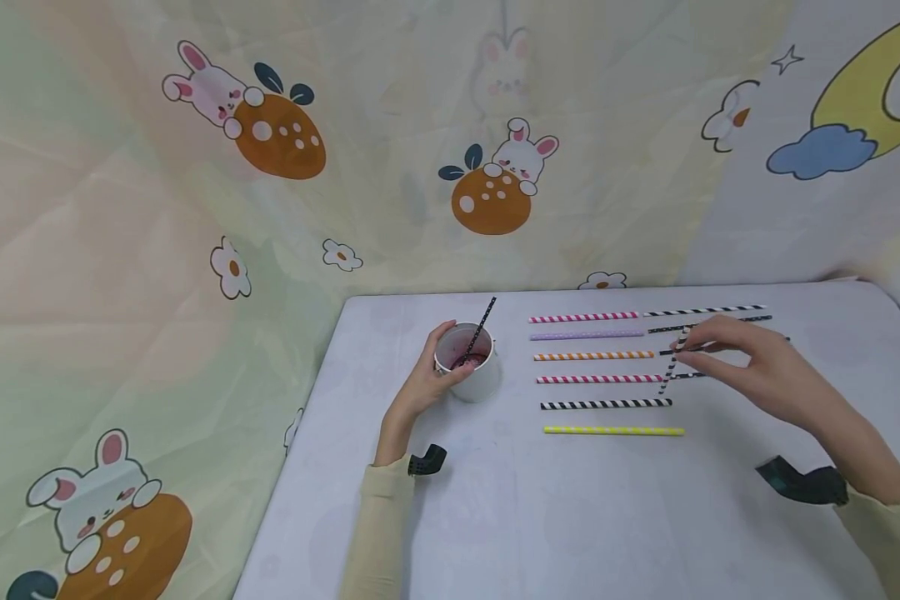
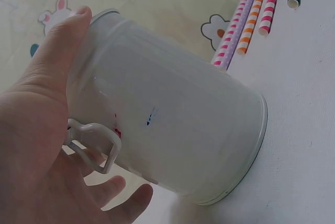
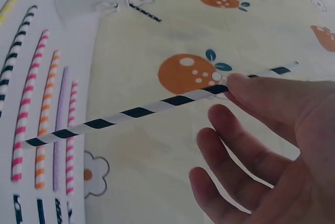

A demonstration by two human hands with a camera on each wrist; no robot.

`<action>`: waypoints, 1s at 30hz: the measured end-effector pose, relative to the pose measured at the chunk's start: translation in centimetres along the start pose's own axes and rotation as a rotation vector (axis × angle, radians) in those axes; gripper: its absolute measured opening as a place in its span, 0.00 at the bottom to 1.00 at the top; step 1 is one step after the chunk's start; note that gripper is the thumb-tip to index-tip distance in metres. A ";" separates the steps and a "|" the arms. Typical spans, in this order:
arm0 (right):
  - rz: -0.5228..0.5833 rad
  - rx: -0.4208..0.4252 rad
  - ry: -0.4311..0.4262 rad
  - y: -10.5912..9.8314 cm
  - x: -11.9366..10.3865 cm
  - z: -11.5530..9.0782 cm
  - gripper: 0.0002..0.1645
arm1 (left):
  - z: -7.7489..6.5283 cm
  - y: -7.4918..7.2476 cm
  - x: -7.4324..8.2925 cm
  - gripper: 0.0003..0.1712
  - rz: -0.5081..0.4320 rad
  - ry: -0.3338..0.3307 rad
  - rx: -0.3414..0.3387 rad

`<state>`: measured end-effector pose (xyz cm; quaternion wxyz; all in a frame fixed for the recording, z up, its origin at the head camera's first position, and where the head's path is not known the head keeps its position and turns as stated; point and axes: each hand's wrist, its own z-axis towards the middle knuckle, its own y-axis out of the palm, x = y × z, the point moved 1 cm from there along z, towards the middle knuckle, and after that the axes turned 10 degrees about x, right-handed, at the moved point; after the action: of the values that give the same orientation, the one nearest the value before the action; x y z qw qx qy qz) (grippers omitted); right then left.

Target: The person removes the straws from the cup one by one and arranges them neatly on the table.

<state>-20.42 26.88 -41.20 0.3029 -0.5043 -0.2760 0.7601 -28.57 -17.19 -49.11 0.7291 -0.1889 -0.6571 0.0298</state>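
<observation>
My left hand [image 1: 420,385] grips a small white pail [image 1: 482,385], which has a loop on its side and is tilted in the left wrist view. The thumb lies over its rim. A black straw with white specks [image 1: 484,318] leans inside the pail and sticks out above the rim. My right hand [image 1: 768,367] pinches a black-and-white striped paper straw [image 3: 138,112] between thumb and forefinger, over the right part of the table. The other fingers are bent and clear of the straw.
Straws lie in rows on the white table [image 1: 540,517]: pink-striped [image 1: 583,317], purple [image 1: 587,336], orange-striped [image 1: 594,356], black-striped [image 1: 606,405] and yellow [image 1: 613,431]. Several dark straws [image 1: 705,311] lie farther right, partly hidden by the right hand. A printed cloth [image 1: 390,167] hangs behind.
</observation>
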 end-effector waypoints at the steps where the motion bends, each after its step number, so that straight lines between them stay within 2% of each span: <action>1: -0.017 -0.002 -0.010 -0.1 0.0 -0.1 0.11 | 0.0 0.0 0.0 0.50 -0.001 0.002 0.002; 3: -0.067 -0.011 -0.037 -0.3 0.1 -0.3 0.12 | 0.0 0.0 -0.1 0.49 -0.004 0.005 0.007; 10: -0.222 -0.054 -0.116 -0.5 0.5 -0.6 0.12 | 1.1 0.3 -3.4 0.50 0.017 0.039 0.045; 14: -0.248 -0.096 -0.116 -0.4 0.7 -0.7 0.13 | 1.1 0.4 -3.5 0.48 0.012 0.041 0.070; 22: -0.306 -0.237 -0.062 0.2 1.3 -0.5 0.11 | 1.0 0.5 -3.5 0.49 0.014 0.050 0.082; 30: -0.440 -0.273 -0.092 0.8 2.9 -0.5 0.09 | 1.0 0.5 -3.4 0.49 0.017 0.041 0.084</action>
<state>-20.98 28.56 -43.71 0.3771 -0.4332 -0.4927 0.6538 -29.95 -17.54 -52.45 0.7494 -0.1640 -0.6387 0.0597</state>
